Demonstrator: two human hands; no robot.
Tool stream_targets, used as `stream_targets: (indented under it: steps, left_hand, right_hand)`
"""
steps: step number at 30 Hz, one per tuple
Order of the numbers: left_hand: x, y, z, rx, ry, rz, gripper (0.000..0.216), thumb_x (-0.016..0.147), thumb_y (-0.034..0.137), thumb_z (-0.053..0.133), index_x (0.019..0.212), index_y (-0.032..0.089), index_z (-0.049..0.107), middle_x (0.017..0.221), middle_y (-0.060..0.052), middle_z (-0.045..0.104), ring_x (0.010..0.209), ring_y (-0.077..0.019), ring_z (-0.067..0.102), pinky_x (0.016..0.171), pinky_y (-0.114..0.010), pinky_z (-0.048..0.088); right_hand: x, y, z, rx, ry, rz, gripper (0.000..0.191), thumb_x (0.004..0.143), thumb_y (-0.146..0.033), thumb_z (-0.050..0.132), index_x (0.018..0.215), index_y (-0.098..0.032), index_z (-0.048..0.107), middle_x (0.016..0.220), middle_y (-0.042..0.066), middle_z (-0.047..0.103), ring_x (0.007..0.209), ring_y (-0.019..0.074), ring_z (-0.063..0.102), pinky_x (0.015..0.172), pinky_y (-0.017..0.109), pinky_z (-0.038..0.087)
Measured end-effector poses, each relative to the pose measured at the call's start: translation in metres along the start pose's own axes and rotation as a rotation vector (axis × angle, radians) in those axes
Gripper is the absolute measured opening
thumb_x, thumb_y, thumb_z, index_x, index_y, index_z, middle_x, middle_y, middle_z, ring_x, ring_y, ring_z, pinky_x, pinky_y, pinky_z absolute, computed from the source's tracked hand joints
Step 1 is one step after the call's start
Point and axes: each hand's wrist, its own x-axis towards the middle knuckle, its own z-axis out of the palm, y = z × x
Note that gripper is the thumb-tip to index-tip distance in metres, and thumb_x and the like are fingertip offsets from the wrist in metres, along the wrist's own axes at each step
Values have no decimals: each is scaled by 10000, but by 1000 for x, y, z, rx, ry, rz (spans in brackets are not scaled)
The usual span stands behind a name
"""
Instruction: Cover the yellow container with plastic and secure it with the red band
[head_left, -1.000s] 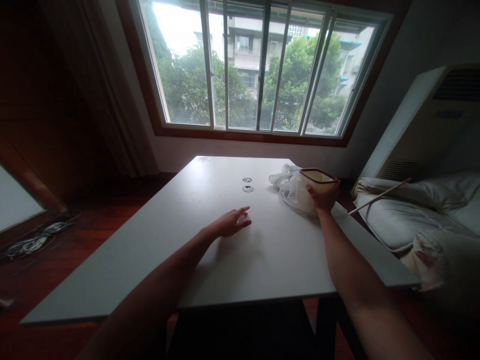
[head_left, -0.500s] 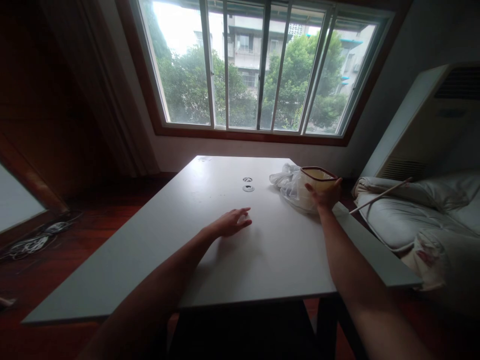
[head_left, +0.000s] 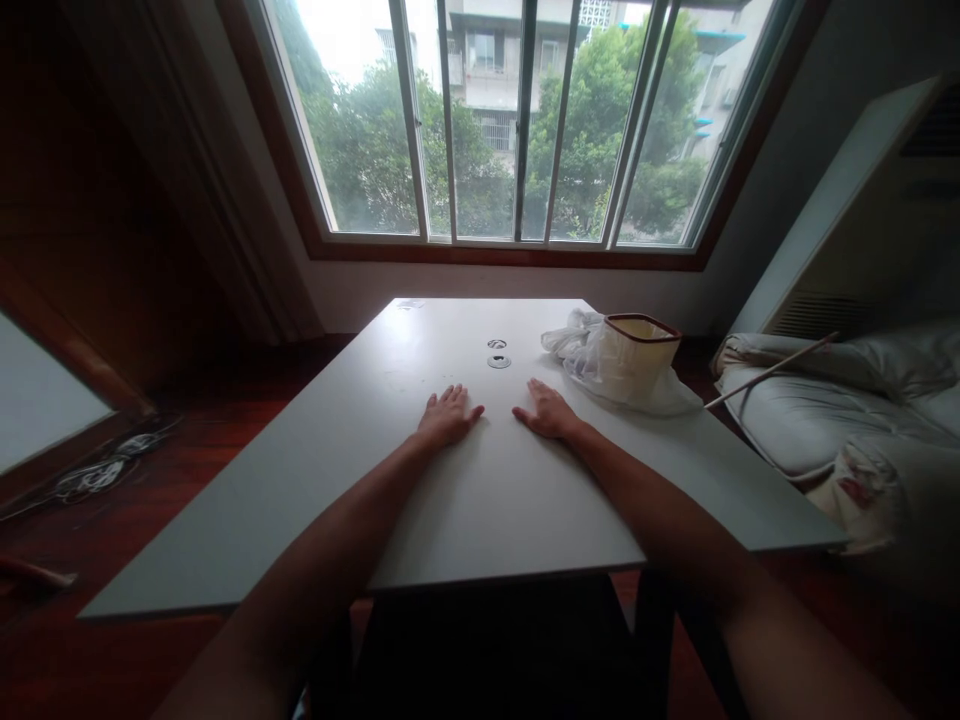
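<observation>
My left hand (head_left: 448, 415) lies flat, palm down, on the grey table (head_left: 480, 500) with fingers stretched out. My right hand (head_left: 547, 410) lies flat beside it, also palm down and holding nothing. To the right of my right hand stands a pale square container with a dark red rim (head_left: 640, 352), wrapped in a clear plastic bag (head_left: 592, 355). Neither hand touches the container.
Two round cable grommets (head_left: 498, 353) sit in the table beyond my hands. A wide window (head_left: 517, 120) fills the far wall. Bedding with a thin stick (head_left: 772, 370) and a white cabinet (head_left: 862, 210) stand at the right. Cables (head_left: 97, 472) lie on the wooden floor at left.
My right hand let go of the container and moved left onto the table. My left hand shifted slightly and flattened. The view tilted down a little.
</observation>
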Motion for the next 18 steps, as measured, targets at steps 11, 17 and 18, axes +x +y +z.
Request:
stream_targets:
  steps: [11, 17, 18]
  left_hand:
    - [3, -4, 7, 50, -130, -1, 772, 938, 656, 277, 1518, 152, 352, 1636, -161, 223, 1530, -323, 180, 1210, -566, 130]
    - [3, -3, 6, 35, -119, 7, 753, 936, 647, 308, 1505, 159, 375, 1626, -172, 244, 1523, -339, 201, 1200, -583, 140]
    - [3, -3, 6, 34, -118, 7, 752, 935, 646, 312, 1504, 159, 376, 1625, -173, 246, 1522, -340, 203, 1199, -583, 141]
  right_hand:
    - [4, 4, 3, -90, -124, 63, 909, 931, -698, 352, 1555, -44, 271, 1645, 175, 198, 1537, 276, 154, 1240, 398, 104]
    - [5, 5, 4, -102, -118, 57, 899, 933, -692, 353, 1551, -43, 284, 1641, 177, 209, 1534, 279, 167, 1239, 396, 110]
    - [5, 6, 5, -102, -115, 54, 901, 932, -693, 355, 1548, -39, 289, 1639, 183, 213, 1533, 281, 171, 1239, 393, 110]
